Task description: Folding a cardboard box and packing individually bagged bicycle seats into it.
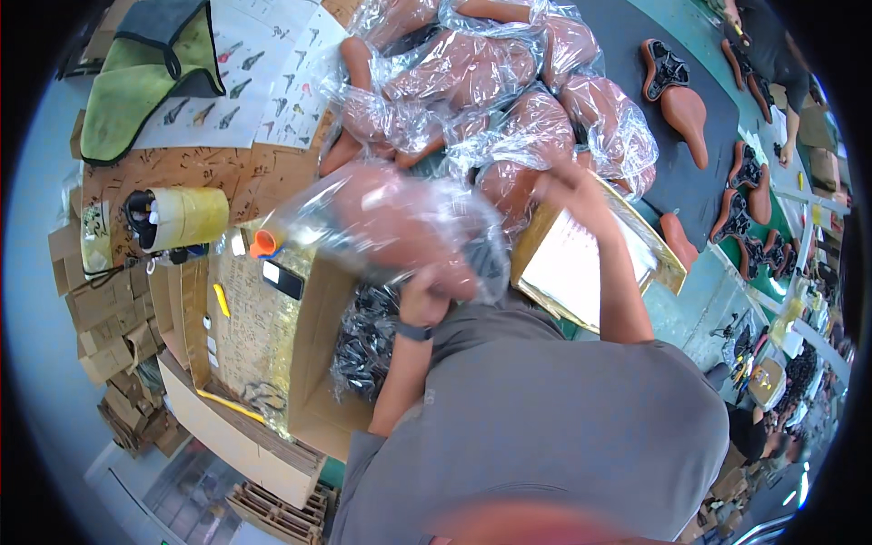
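A brown bicycle saddle (386, 213) in a clear plastic bag, smeared by motion, is in front of me. My left hand (422, 300), with a dark band on its wrist, is closed at the saddle's narrow end. To the right, my right hand (581, 200) is raised above a yellow-edged box (669, 265) holding a white stack (581, 263). Motion blurs its fingers, so their grip is unclear. Several more bagged brown saddles (472, 68) lie heaped just beyond both hands. Beneath my left forearm, an open carton (320, 350) contains black items in clear plastic (363, 336).
At the left are a yellow tub (189, 218), an orange roll (264, 242), a dark phone-like slab (282, 280) and printed sheets (272, 100) under a green cloth (136, 100). Unbagged saddles (686, 118) lie on a dark mat at right. Another person's arm (788, 136) shows far right.
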Tool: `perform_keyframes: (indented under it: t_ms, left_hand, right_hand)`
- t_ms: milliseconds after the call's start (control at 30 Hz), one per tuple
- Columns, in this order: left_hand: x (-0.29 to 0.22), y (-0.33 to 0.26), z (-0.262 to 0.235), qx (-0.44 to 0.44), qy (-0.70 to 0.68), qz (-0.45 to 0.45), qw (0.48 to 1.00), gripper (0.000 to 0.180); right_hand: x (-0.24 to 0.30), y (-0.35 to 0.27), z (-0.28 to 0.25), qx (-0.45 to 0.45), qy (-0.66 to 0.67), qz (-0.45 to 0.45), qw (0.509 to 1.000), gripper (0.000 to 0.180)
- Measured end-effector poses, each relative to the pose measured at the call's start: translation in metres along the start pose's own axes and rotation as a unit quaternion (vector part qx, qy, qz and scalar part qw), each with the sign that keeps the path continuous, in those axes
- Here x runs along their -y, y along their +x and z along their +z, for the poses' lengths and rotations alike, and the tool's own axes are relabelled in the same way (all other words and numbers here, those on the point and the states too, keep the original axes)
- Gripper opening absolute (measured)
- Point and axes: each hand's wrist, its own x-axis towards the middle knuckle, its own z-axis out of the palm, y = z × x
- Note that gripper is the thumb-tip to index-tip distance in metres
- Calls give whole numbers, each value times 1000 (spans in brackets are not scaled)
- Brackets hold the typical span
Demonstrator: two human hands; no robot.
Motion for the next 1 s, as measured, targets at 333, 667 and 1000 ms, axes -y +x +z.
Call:
perform_keyframes:
  t_ms: [333,667,1000]
  left_hand:
    - [-58,-220,-151,-342,197,16,919,46]
    - [-42,-47,-411,-65,908,-90,405,43]
    - [6,-26,-266,-271,588,122,752,54]
  right_hand:
    - [-156,161,-253,-273,-488,82,825,126]
    - [14,11,18,-253,-279,-42,925,103]
    - [32,-100,172,-108,220,139,959,92]
